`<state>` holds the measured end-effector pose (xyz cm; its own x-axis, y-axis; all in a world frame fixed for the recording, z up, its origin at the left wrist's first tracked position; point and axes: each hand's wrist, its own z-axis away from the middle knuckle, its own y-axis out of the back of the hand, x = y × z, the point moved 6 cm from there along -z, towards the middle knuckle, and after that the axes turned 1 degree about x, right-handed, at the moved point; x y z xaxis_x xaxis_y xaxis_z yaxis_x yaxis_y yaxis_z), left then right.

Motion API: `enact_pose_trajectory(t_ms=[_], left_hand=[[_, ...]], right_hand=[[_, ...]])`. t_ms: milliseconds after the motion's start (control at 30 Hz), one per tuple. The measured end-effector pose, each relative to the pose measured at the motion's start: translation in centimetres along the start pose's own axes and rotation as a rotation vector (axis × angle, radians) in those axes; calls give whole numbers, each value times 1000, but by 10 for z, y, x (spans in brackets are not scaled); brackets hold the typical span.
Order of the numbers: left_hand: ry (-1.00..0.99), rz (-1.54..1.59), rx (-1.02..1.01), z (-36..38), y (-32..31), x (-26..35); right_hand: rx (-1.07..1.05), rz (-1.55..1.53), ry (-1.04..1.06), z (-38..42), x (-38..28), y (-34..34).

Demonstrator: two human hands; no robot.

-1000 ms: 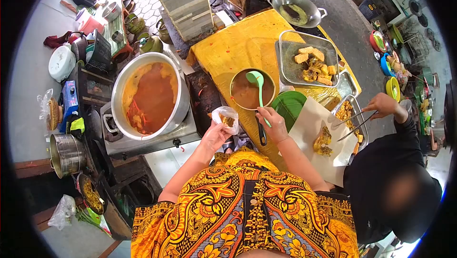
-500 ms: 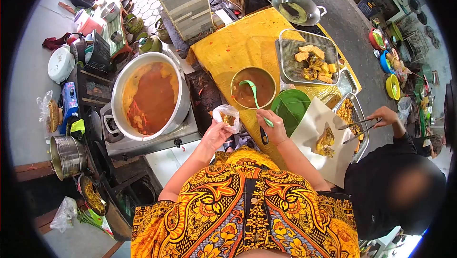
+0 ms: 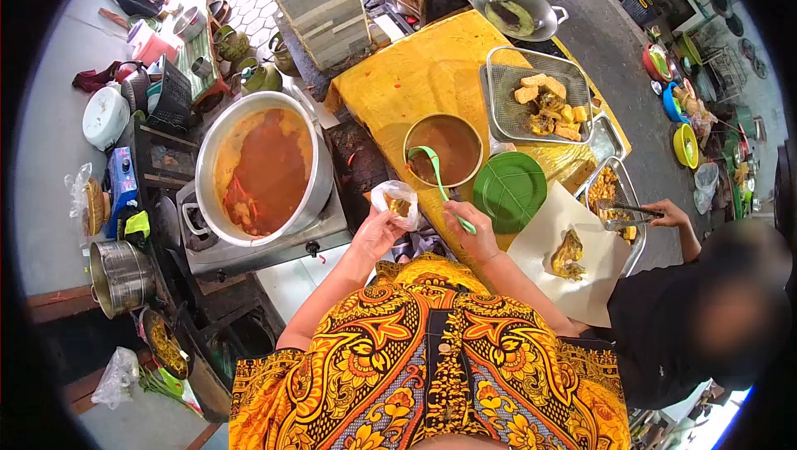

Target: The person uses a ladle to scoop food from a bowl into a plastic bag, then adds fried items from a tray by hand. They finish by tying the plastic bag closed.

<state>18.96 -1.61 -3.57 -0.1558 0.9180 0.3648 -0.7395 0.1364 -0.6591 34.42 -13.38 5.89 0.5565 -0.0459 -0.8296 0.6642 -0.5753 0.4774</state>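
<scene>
My left hand (image 3: 377, 232) grips a small clear plastic bag (image 3: 396, 203) with yellowish-brown food inside, its mouth open upward. My right hand (image 3: 473, 237) is closed on the handle of a pale green ladle (image 3: 441, 188). The ladle's head rests at the left side of a round bowl (image 3: 462, 129) of brown sauce, on the yellow-covered table (image 3: 383, 85). Just beyond my right hand lies a green plate (image 3: 510, 193). Left of the bag, a large pot (image 3: 316, 186) of reddish-brown broth stands on a stove (image 3: 333, 230).
A wire basket (image 3: 496, 101) of fried pieces stands beyond the bowl, near a wok (image 3: 541, 18). At right, a co-worker's hand (image 3: 669, 215) holds tongs over a food tray (image 3: 637, 261). Brown paper (image 3: 531, 257) bears a piece of chicken.
My right hand and the ladle have shifted slightly left, the ladle's head lower at the bowl's left side. The co-worker's tongs have moved from beside the paper to over the tray.
</scene>
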Motion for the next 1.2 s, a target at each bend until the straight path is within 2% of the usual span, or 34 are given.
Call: enact_pose_trajectory(t_ms=[133, 400, 467, 567, 667, 733, 967, 1067, 1133, 1200], left_hand=[[-1, -47, 40, 0, 0, 0], [1, -43, -52, -7, 1, -1], [-5, -58, -20, -6, -3, -1], [-14, -61, -10, -6, -3, -1], [-15, -51, -21, -7, -3, -2], [-11, -53, -8, -8, -1, -2], [7, -28, 3, -14, -1, -5], [2, -24, 15, -18, 4, -5], [7, -38, 1, -18, 4, -5], [-13, -27, -14, -18, 2, -4]], right_hand=[[-55, 60, 29, 4, -10, -3], [-43, 58, 93, 13, -16, -5], [-65, 70, 100, 15, -18, -6], [-72, 86, 75, 17, -20, -5], [36, 18, 25, 19, -11, -2], [209, -166, -147, 21, 6, 6], [47, -128, -212, 8, 18, 14], [85, -115, -146, 3, 7, 18], [-9, -22, 13, 1, -13, 16], [37, -28, 7, 6, -12, 15]])
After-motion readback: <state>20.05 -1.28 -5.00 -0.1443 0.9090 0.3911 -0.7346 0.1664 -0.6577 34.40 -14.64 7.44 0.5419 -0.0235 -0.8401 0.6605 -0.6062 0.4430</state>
